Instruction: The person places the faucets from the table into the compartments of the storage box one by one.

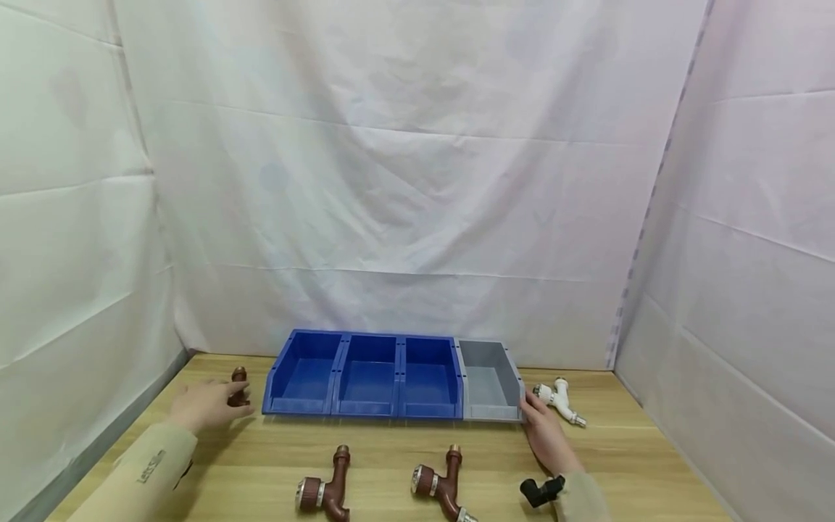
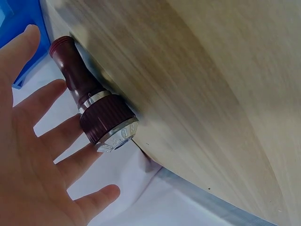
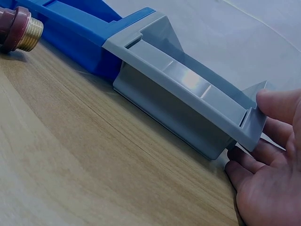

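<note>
In the head view my left hand (image 1: 207, 406) is beside a brown faucet (image 1: 239, 390) at the left of the table. The left wrist view shows that hand (image 2: 42, 150) with its fingers spread, the fingertips at the side of the faucet (image 2: 106, 115) with its ribbed knob and silver cap. On the right, my right hand (image 1: 546, 433) holds the front corner of a grey bin (image 1: 493, 413). Seen from the right wrist, the thumb lies on the corner of the grey bin (image 3: 178, 101) and the other fingers bend beneath and behind it.
Several blue bins (image 1: 300, 406) stand in a row left of the grey one. Two brown faucets, one left (image 1: 335, 484) and one right (image 1: 447, 486), lie at the front. A white faucet (image 1: 561, 400) lies beyond my right hand. White cloth (image 1: 391, 203) hangs around the table.
</note>
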Demonstrator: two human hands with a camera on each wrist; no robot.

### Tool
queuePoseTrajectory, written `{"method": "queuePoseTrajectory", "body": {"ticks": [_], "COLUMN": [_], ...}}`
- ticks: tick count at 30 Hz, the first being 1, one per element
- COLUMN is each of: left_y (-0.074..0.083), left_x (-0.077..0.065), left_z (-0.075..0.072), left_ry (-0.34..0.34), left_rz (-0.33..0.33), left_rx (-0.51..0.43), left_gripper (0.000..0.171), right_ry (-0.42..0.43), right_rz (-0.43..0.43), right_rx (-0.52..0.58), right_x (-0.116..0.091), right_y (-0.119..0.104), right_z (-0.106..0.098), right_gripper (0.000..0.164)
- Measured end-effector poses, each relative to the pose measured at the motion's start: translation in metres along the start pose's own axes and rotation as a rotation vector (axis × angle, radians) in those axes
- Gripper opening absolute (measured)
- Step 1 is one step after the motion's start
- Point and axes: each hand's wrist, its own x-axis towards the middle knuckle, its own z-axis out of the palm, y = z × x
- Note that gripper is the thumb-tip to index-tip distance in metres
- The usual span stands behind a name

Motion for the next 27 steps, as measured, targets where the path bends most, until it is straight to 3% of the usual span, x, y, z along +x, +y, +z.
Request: {"method": "queuePoseTrajectory", "body": {"ticks": [9,27], "left_y": [0.0012,-0.0001], "left_x": [0.0018,0.0045], "left_z": [0.0022,0.0064], "left_ry": [-0.033,-0.02], "left_rz": [-0.017,-0.007], "left_rx": [-0.012,-0.026], "left_gripper": [0.072,0.079], "right_ry": [0.006,-0.011], "right_rz": [-0.006,-0.014], "right_rx": [0.002,0.05], "right_x": [0.0006,0.0017], "right_y": [0.0004,0.0002], "right_z": [0.0009,0.0011], "right_gripper": [0.063,0.059]}}
